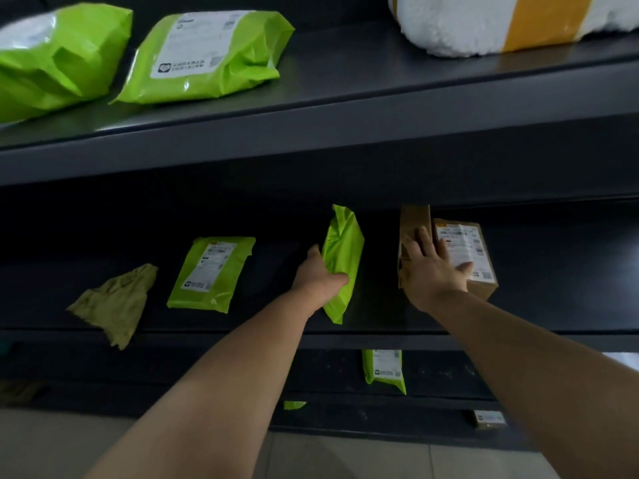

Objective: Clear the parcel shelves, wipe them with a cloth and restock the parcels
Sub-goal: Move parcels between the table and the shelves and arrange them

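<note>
On the dark middle shelf (380, 337), my left hand (318, 271) grips a green mailer bag (344, 257) held on edge, its lower end near the shelf's front. My right hand (432, 267) rests with straight fingers across two cardboard boxes: a taller upright one (413, 219) and a lower one with a white label (473, 250). Another green mailer (211, 271) lies flat to the left, label up. An olive cloth (114, 302) lies crumpled at the shelf's left front, hanging over the edge.
The upper shelf (345, 108) carries two green mailers (207, 57) (52, 60) and a white wrapped parcel with yellow tape (501, 22). A lower shelf holds a green mailer (383, 369). A small labelled box (489, 418) sits near the tiled floor (345, 458).
</note>
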